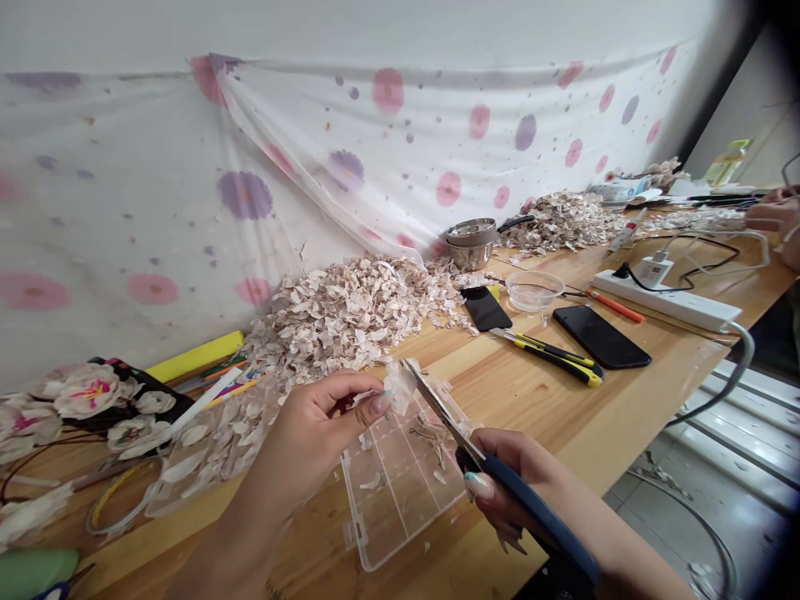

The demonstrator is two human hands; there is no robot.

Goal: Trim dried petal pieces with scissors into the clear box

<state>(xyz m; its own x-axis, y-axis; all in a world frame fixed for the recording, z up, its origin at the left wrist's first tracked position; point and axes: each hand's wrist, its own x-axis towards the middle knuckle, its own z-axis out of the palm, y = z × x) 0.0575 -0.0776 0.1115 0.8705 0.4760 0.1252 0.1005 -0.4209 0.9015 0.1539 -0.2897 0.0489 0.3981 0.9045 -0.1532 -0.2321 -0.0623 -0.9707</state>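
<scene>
A thin, whitish translucent petal-like piece (403,390) is pinched between the thumb and fingers of my left hand (334,417). My right hand (509,483) is closed around a pair of scissors (531,508) with dark blue handles. The scissor blades point up and left, their tips against the right edge of the piece. Whether the blades are cutting into it I cannot tell. Beneath both hands lies a clear compartment box (393,508) with a few scraps in it. Behind my left hand rises a large heap of pale flakes (350,312).
Right of the box lie a yellow-and-black utility knife (556,357), two dark phones (600,337) (487,308) and a clear dish (534,290). A white power strip (668,300) sits near the table edge. Fabric flowers (93,392) stand at left. Another person's hand (775,212) shows far right.
</scene>
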